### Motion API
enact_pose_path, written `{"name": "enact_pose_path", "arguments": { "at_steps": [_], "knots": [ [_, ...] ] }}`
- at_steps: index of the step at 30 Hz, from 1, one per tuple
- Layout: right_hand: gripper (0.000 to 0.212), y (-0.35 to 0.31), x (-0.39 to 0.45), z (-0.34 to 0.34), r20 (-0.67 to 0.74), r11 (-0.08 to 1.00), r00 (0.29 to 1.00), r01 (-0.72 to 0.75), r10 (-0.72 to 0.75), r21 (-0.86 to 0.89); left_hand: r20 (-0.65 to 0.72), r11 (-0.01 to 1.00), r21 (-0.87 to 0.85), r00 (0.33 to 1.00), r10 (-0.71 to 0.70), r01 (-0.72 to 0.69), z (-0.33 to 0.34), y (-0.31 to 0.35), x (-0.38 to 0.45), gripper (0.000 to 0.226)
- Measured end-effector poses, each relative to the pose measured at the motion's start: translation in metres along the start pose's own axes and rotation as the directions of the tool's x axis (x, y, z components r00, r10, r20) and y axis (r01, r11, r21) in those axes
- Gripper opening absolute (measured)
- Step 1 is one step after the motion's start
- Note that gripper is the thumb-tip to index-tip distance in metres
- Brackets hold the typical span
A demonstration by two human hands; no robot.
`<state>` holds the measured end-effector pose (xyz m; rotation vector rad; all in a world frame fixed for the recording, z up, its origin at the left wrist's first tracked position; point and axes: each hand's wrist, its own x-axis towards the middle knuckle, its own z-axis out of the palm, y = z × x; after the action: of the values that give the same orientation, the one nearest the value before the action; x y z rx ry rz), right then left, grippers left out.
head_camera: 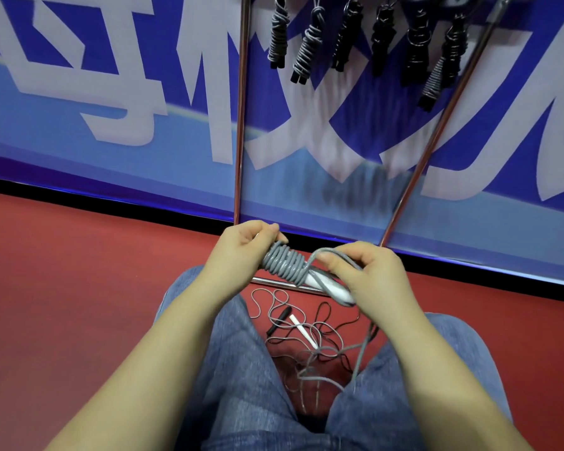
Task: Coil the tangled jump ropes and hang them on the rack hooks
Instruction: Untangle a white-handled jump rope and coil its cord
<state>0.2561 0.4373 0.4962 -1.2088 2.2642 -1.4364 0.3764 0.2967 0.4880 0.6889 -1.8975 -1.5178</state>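
Six coiled ropes hang; two hands; two rack poles.

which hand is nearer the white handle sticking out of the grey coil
Right. The right hand grips the white handle; the left hand holds the grey coil at its far end.

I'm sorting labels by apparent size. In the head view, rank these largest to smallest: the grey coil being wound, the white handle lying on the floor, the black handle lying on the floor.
1. grey coil, clearly largest, though nearest the camera.
2. white handle and black handle: too alike to rank.
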Motion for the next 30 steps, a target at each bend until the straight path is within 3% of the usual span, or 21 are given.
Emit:
{"name": "enact_pose_path", "arguments": {
  "at_steps": [3,6,8,10,12,15,19,24,27,30],
  "knots": [
    [0.047,-0.001,0.001,-0.004,0.213,0.995,0.972,-0.095,0.099,-0.032,0.085,0.998,-0.068,0.996,0.024,-0.018,-0.002,0.012,-0.003,0.032],
    [0.046,-0.007,0.001,-0.007,0.376,0.926,0.898,-0.321,0.231,0.199,0.118,0.989,-0.146,0.993,0.026,-0.008,-0.001,0.017,-0.006,0.035],
    [0.04,-0.01,-0.003,-0.006,0.475,0.742,0.823,-0.523,0.313,0.419,0.125,0.976,-0.217,0.992,0.015,0.013,0.002,0.017,-0.006,0.036],
    [0.04,-0.011,-0.008,0.0,0.601,0.491,0.753,-0.644,0.268,0.587,0.112,0.949,-0.314,0.994,-0.008,0.043,0.008,0.017,-0.007,0.031],
    [0.045,-0.015,-0.011,0.01,0.602,0.408,0.777,-0.617,0.183,0.673,0.074,0.902,-0.425,0.996,-0.055,0.081,0.014,0.017,-0.006,0.033],
    [0.05,-0.016,-0.008,0.026,0.39,0.565,0.878,-0.478,0.279,0.672,-0.021,0.869,-0.48,0.989,-0.147,0.119,0.026,0.018,-0.006,0.033],
    [0.033,-0.013,-0.005,0.033,0.186,0.78,0.929,-0.37,0.32,0.504,-0.208,0.911,-0.402,0.959,-0.191,0.095,0.033,0.014,-0.006,0.033],
    [0.041,-0.007,-0.016,0.039,0.207,0.878,0.944,-0.319,0.259,0.358,-0.338,0.948,-0.312,0.925,-0.174,0.064,0.029,0.002,-0.001,0.032],
    [0.025,-0.004,-0.021,0.036,0.243,0.928,0.952,-0.25,0.184,0.278,-0.386,0.962,-0.27,0.912,-0.137,0.03,0.025,-0.002,0.002,0.031],
    [0.012,-0.004,-0.02,0.027,0.222,0.993,0.973,-0.084,0.063,0.087,-0.448,0.997,-0.078,0.893,-0.041,0.007,0.018,-0.001,0.003,0.033]
  ]
}}
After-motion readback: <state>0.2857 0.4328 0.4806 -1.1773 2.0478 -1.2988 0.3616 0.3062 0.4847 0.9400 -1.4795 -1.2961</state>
